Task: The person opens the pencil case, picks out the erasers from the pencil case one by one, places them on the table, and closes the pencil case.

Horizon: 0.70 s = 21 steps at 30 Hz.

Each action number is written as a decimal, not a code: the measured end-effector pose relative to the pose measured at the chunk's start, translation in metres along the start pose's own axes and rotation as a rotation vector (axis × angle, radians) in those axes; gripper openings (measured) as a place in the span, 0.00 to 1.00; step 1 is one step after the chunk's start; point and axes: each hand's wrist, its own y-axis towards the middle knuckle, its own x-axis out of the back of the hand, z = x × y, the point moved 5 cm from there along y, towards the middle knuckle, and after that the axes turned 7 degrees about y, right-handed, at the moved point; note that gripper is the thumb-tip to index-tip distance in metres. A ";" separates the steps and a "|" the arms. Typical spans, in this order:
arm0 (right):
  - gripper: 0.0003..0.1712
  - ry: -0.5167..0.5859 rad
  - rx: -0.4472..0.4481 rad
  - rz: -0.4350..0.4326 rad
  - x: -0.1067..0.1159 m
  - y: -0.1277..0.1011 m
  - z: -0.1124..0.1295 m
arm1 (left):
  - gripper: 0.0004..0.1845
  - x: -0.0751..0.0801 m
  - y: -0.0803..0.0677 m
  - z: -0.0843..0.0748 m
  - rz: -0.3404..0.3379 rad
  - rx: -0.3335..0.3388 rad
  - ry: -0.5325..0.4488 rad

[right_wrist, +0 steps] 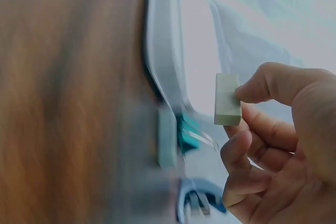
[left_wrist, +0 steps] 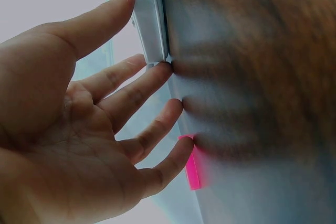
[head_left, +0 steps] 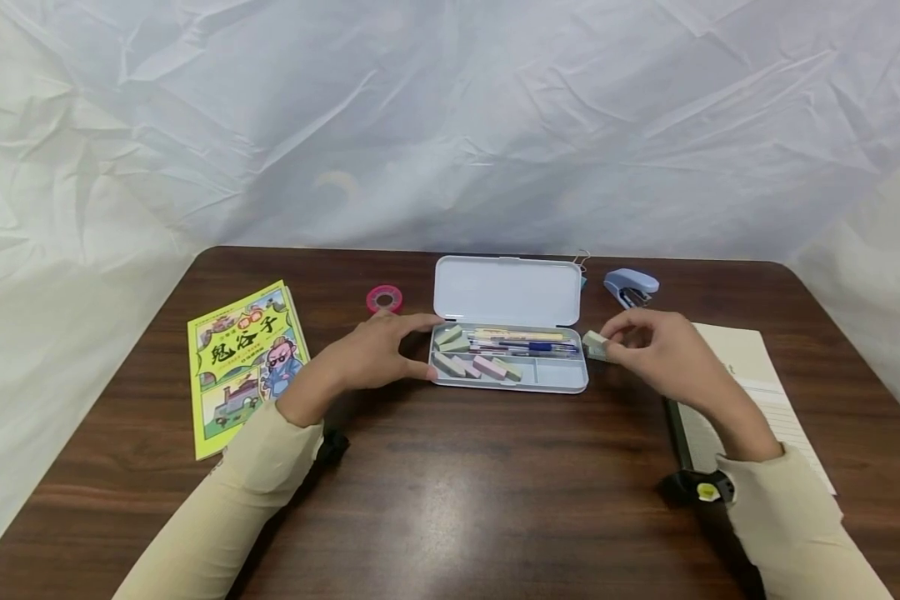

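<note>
A pale blue pencil case [head_left: 525, 386] lies with its lid [head_left: 507, 290] raised at the back. Inside are several pale green and lilac erasers [head_left: 489, 367] on the left, and pens [head_left: 532, 346] along the back compartment. My left hand [head_left: 371, 350] rests at the case's left end, thumb near the front corner and fingers near the back, fairly straight in the left wrist view. Just off the case's right end, my right hand [head_left: 663, 350] pinches a pale green eraser [right_wrist: 227, 99] between thumb and fingers. Another pale green block [right_wrist: 167, 137] lies on the table beside the case.
A yellow comic book [head_left: 247, 367] lies to the left, and a pink tape roll [head_left: 384, 298] behind my left hand. At the back right are a blue stapler [head_left: 630, 283] and a teal binder clip [right_wrist: 189, 132]. An open notebook [head_left: 750, 375] lies under my right forearm.
</note>
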 end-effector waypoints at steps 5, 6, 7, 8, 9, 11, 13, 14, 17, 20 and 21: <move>0.11 -0.056 -0.019 -0.021 0.022 -0.003 -0.017 | 0.45 0.016 -0.016 -0.025 0.019 0.011 -0.009; 0.12 -0.069 -0.026 -0.018 0.025 -0.004 -0.020 | 0.44 0.018 -0.018 -0.029 0.028 0.016 -0.013; 0.12 -0.082 -0.035 -0.013 0.028 -0.004 -0.023 | 0.44 0.019 -0.019 -0.030 0.030 0.018 -0.012; 0.13 -0.091 -0.045 -0.007 0.030 -0.004 -0.026 | 0.44 0.019 -0.019 -0.030 0.030 0.017 -0.011; 0.13 -0.100 -0.053 0.000 0.031 -0.005 -0.029 | 0.44 0.015 -0.016 -0.025 0.019 0.007 -0.001; 0.13 -0.110 -0.068 0.012 0.033 -0.005 -0.034 | 0.45 0.012 -0.013 -0.020 0.016 0.001 0.003; 0.12 -0.120 -0.079 0.022 0.034 -0.005 -0.038 | 0.46 0.008 -0.007 -0.011 0.007 -0.007 0.002; 0.12 -0.125 -0.084 0.026 0.034 -0.005 -0.040 | 0.46 0.004 -0.003 -0.004 0.000 -0.009 0.004; 0.11 -0.134 -0.098 0.036 0.033 -0.004 -0.044 | 0.47 0.003 -0.002 -0.002 0.006 -0.005 0.001; 0.10 -0.144 -0.106 0.040 0.032 -0.004 -0.048 | 0.47 0.008 -0.009 -0.012 0.018 0.001 0.004; 0.10 -0.147 -0.110 0.043 0.032 -0.003 -0.049 | 0.46 0.012 -0.012 -0.018 0.027 0.006 0.002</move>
